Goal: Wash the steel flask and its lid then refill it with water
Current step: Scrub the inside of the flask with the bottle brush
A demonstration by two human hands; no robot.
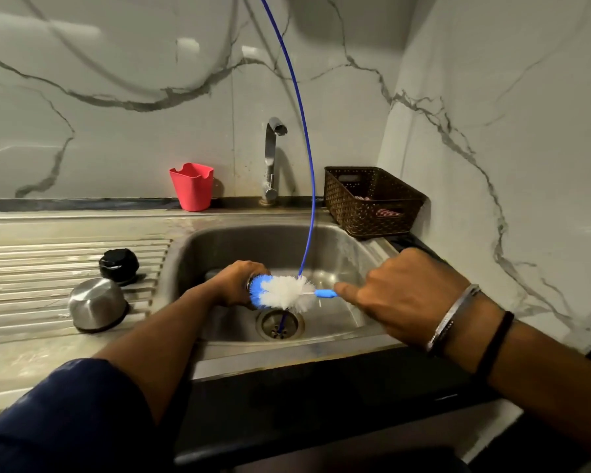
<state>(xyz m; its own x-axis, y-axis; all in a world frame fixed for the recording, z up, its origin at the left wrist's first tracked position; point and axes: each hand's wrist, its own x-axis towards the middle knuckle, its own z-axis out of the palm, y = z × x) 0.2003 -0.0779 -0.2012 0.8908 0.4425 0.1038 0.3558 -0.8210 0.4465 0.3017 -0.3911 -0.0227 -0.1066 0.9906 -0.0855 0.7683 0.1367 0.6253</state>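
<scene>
Over the steel sink (342, 244), my left hand (234, 281) grips the steel flask (250, 282), which is almost wholly hidden in the fist; only its mouth rim shows. A blue and white bottle brush (284, 292) lies level with its blue tip at that mouth. My right hand (400, 295) holds the brush by its blue handle (325, 293). The flask's steel cup lid (96, 303) stands upside down on the ribbed drainboard, and its black stopper (119, 266) sits just behind it.
A thin blue tube (302, 138) hangs from above into the drain (280, 324). The tap (273, 155) stands behind the basin, with no water running. A red cup (192, 186) is left of it and a brown woven basket (372, 199) right. A marble wall closes the right side.
</scene>
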